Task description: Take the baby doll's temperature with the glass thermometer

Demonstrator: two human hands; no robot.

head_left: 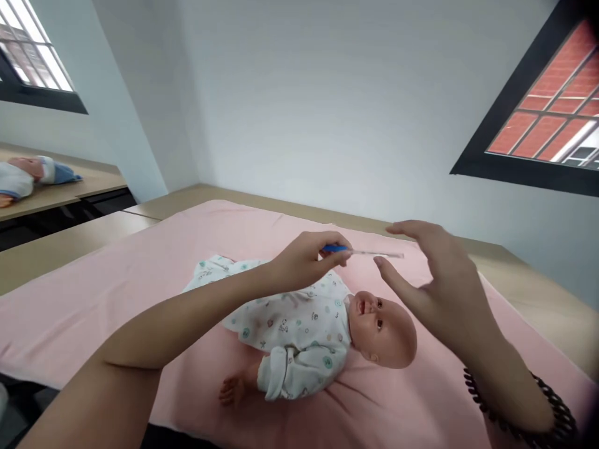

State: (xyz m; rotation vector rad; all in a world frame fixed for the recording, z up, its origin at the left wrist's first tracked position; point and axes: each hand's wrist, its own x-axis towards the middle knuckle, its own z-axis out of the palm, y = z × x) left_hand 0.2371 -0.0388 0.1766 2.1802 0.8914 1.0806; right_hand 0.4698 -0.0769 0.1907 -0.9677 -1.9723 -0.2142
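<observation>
Standing here, I see the person's left hand pinching a thin stick by its blue end, thumb and fingers closed tight around it; the clear part points off to the R. The stick is up in the air above the doll, more or less level, approx. over the upper chest and head from where I stand — how high, I can't tell. The right hand is wide, thumb well apart from the fingers, w/ the stick's clear tip reaching into that gap. The thumb tip is v. near the stick; can't tell if it's touching. A dark coiled bracelet sits at the R wrist. The doll lies on its back on a pink cloth, bald head toward the R hand, face up, in a white outfit w/ small coloured prints. Its near arm is out to the side, cuff turned back, little hand resting on the cloth; the L forearm crosses over its lower body, hiding part of it. The cloth covers most of the table, w/ bare wood showing at the edges — some creases near the doll's shoulder. Over on the L, a 2nd doll in white & blue lies on another table, under a barred window. Pale wall behind; on the R, another barred window w/ red brick outside.
</observation>
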